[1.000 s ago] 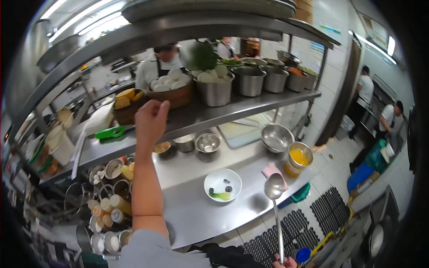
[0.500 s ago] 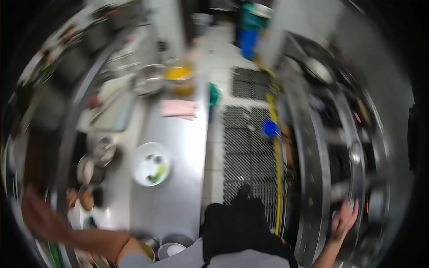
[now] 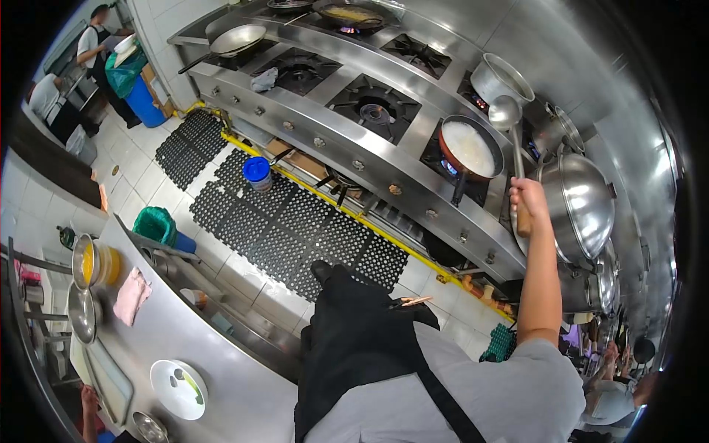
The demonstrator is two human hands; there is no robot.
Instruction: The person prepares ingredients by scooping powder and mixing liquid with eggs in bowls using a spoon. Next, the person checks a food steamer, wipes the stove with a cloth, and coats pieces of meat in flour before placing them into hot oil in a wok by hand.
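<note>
My right hand (image 3: pixel 529 198) is closed around the handle of a metal ladle (image 3: pixel 505 113), its wooden grip end showing below my fist. The ladle's bowl is raised near a steel pot (image 3: pixel 502 80) on the stove; whether they touch I cannot tell. Just left of my hand, a red-sided frying pan (image 3: pixel 470 148) with a whitish, foamy content sits over a lit blue flame. A large domed steel lid or wok (image 3: pixel 580 207) stands right beside my forearm. My left hand is out of view.
The steel counter (image 3: pixel 244 399) at lower left holds a white bowl (image 3: pixel 179 390) with green pieces and a pink cloth (image 3: pixel 132 297). A blue-lidded tub (image 3: pixel 257 173) stands on black floor mats (image 3: pixel 295 221). Co-workers (image 3: pixel 100 59) are at upper left; another person's hand (image 3: pixel 89 399) shows beyond the counter.
My view has swung right, from along the aisle to the stove. My right hand, previously empty and spread, now grips the ladle. My left hand has left the view.
</note>
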